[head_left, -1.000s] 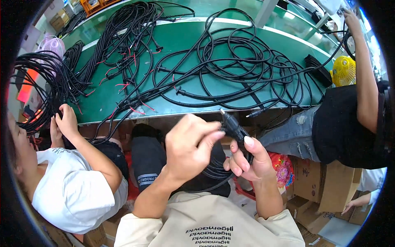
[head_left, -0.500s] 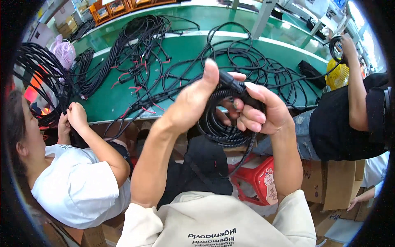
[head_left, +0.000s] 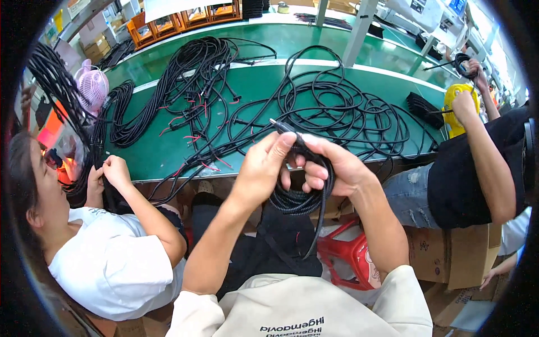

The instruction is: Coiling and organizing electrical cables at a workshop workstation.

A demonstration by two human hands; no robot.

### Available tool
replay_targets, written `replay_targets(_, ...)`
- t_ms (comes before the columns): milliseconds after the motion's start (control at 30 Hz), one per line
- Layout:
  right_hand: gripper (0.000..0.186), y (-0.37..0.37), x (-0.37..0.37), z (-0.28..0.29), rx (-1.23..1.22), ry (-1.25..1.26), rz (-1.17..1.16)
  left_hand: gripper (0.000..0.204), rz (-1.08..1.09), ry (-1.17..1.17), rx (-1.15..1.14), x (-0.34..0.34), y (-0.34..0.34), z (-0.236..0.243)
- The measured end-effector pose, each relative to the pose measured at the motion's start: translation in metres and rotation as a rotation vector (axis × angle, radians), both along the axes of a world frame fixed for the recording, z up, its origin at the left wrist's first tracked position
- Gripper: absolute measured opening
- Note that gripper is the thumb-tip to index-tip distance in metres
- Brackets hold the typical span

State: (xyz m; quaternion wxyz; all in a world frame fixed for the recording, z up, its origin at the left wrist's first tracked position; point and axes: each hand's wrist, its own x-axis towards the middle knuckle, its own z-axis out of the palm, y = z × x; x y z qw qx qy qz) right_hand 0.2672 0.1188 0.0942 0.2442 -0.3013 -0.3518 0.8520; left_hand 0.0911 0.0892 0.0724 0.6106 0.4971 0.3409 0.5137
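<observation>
A coil of black corrugated cable (head_left: pixel 295 201) hangs between my hands, above my dark-clad lap. My left hand (head_left: pixel 264 165) is closed on the coil's top, its thumb pressed on a black connector (head_left: pixel 285 128) with a silver tip pointing up and left. My right hand (head_left: pixel 337 168) has its fingers wrapped round the coil just to the right, beside that connector. A loose length of cable drops from the bundle toward my lap. Beyond them, long tangled black cables (head_left: pixel 331 101) with connectors and red wire ends lie on the green bench (head_left: pixel 140 157).
Co-workers sit at left (head_left: pixel 106 264) and right (head_left: pixel 460 185), both handling cables. A pink fan (head_left: pixel 92 90), a yellow fan (head_left: pixel 455 95), orange crates (head_left: pixel 140 33) and a post (head_left: pixel 357 33) stand around. Below are a red stool (head_left: pixel 342 253) and cardboard boxes (head_left: pixel 466 253).
Both hands came up and together round the coil, then dropped slightly, exposing the connector's tip. The view tilted upward. The right co-worker's nearer arm lowered toward the yellow fan.
</observation>
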Motion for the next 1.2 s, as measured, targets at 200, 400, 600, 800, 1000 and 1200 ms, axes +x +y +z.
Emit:
replay_targets(200,0.050,0.020,-0.006,0.004,0.099,-0.084,-0.182,0.038,0.077,-0.383,-0.194,-0.017,0.021,-0.004)
replay_targets(400,0.036,0.058,-0.010,0.017,0.623,-0.520,-0.374,0.055,0.168,-0.433,-0.109,-0.016,0.068,0.013)
replay_targets(600,0.038,0.125,-0.010,0.045,0.480,-0.330,-0.676,0.028,0.721,0.740,0.102,-0.051,0.086,-0.079)
replay_targets(800,0.031,0.197,-0.040,0.024,0.264,-0.314,-0.619,0.006,0.852,0.926,0.346,-0.041,0.066,-0.100)
replay_targets(1000,0.056,0.357,-0.024,0.001,0.203,-0.195,-0.785,0.007,0.840,0.860,0.324,-0.036,0.071,-0.101)
replay_targets(1200,0.058,0.340,0.019,-0.066,0.953,-1.164,-0.448,0.008,0.881,0.883,0.283,-0.044,0.074,-0.103)
